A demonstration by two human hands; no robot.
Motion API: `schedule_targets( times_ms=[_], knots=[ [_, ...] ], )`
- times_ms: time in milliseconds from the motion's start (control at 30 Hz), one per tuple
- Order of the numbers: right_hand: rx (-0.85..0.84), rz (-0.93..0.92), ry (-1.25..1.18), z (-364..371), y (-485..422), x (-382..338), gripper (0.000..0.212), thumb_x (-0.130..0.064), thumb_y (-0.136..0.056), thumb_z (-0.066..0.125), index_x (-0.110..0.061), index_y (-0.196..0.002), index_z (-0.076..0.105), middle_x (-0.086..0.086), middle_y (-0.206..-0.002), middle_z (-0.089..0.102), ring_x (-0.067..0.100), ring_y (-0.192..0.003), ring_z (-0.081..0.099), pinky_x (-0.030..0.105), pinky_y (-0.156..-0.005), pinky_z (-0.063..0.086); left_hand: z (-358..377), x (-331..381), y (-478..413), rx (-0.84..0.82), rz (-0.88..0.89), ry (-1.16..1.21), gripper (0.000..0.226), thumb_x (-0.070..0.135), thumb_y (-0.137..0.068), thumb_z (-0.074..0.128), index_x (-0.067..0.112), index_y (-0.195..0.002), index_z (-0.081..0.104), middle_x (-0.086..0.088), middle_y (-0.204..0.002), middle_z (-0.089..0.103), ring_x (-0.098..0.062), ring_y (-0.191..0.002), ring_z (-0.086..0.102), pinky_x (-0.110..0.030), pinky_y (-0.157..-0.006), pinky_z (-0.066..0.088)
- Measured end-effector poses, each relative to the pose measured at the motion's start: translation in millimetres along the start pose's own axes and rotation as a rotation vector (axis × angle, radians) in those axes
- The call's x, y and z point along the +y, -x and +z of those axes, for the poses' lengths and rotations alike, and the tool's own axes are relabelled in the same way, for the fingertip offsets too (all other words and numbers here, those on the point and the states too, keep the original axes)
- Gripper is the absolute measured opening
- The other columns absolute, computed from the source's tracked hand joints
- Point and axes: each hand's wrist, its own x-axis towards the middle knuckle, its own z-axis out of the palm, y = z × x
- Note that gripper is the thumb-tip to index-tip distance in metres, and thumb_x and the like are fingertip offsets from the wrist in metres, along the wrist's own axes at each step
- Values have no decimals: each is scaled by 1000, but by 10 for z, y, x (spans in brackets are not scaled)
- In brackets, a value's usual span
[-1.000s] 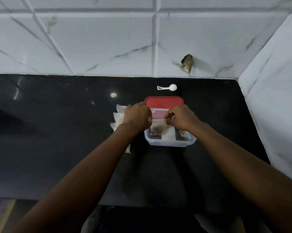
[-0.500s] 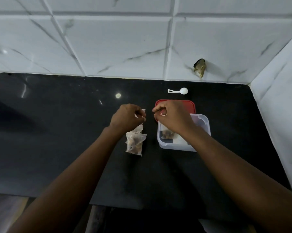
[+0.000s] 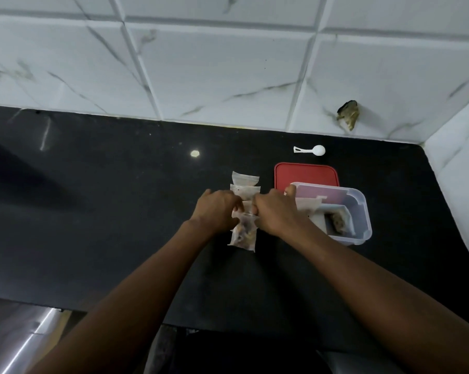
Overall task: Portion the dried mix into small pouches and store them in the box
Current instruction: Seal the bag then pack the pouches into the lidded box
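A small clear pouch [image 3: 242, 234] holding brown dried mix hangs over the black counter. My left hand [image 3: 217, 210] pinches its top edge from the left, and my right hand [image 3: 275, 211] pinches the same edge from the right. Behind my hands lies a short row of clear pouches [image 3: 245, 184], overlapping one another. To the right stands the clear plastic box [image 3: 361, 220] with a pouch of mix [image 3: 338, 224] inside it. The box rests partly on its red lid [image 3: 305, 172].
A white plastic scoop [image 3: 310, 150] lies on the black counter [image 3: 106, 211] behind the lid. White marble-look tiles form the back wall, with a chipped hole [image 3: 348, 116] in them, and a side wall [image 3: 460, 171] closes the right. The counter's front edge runs below my forearms.
My right hand moved left from over the box to the pouch. Both hands now pinch its top together. The view has shifted, showing the row of pouches behind.
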Motion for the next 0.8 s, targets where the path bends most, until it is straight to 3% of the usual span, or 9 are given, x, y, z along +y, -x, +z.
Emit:
schedule_targets(
  times_ms=[167, 233, 333, 433, 500, 633, 733, 800],
  knots=[
    [49, 6, -60, 28, 48, 10, 19, -21, -90, 63, -29, -106, 71, -6, -99, 66, 18, -112, 51, 48, -98, 20, 9, -60, -10, -8, 56, 20, 22, 37, -96, 66, 34, -117, 73, 9, -116, 70, -13, -115, 62, -38, -102, 39],
    [50, 6, -89, -10, 102, 47, 18, -24, -91, 64, -31, -105, 74, -7, -101, 69, 17, -115, 50, 49, -99, 21, -11, -106, -10, -51, 80, 116, 19, 39, -94, 68, 33, -111, 76, 8, -112, 70, -13, -110, 64, -39, -102, 46],
    [62, 9, -205, -126, 201, 177, 16, -32, -93, 66, -34, -105, 76, -13, -104, 71, 14, -117, 52, 46, -101, 24, -96, -167, 4, -69, 142, 349, 12, 38, -91, 75, 28, -97, 79, 10, -101, 70, -8, -93, 66, -39, -87, 58],
    [100, 33, -328, -285, 292, 372, 15, -41, -94, 65, -37, -106, 73, -17, -101, 70, 13, -113, 55, 41, -96, 28, -270, -112, -13, 36, 221, 524, 6, 25, -91, 79, 20, -93, 80, 7, -94, 74, -7, -85, 69, -32, -79, 58],
    [151, 51, -384, -411, 340, 505, 13, -45, -93, 66, -40, -103, 73, -19, -95, 69, 11, -111, 56, 43, -101, 32, -403, 6, -73, 125, 269, 571, 1, 18, -90, 80, 16, -90, 80, 7, -89, 73, -6, -83, 68, -26, -76, 56],
    [267, 81, -347, -678, 501, 830, 16, -44, -94, 66, -38, -107, 73, -24, -92, 60, 5, -109, 45, 38, -98, 24, -608, 402, -290, 204, 328, 603, 4, 15, -89, 80, 12, -87, 78, 7, -85, 72, -6, -80, 69, -23, -75, 55],
    [309, 108, -356, -779, 628, 1114, 17, -48, -91, 69, -35, -101, 76, -25, -80, 59, 6, -103, 52, 43, -104, 34, -675, 691, -449, 215, 385, 633, 8, 17, -88, 82, 10, -88, 80, 6, -83, 70, -5, -75, 65, -21, -68, 51],
    [326, 127, -420, -790, 725, 1314, 16, -47, -86, 74, -35, -95, 78, -22, -83, 70, 7, -100, 63, 50, -103, 44, -684, 869, -533, 195, 397, 654, 11, 20, -87, 83, 10, -93, 82, 9, -80, 67, -3, -71, 62, -19, -65, 48]
  ],
)
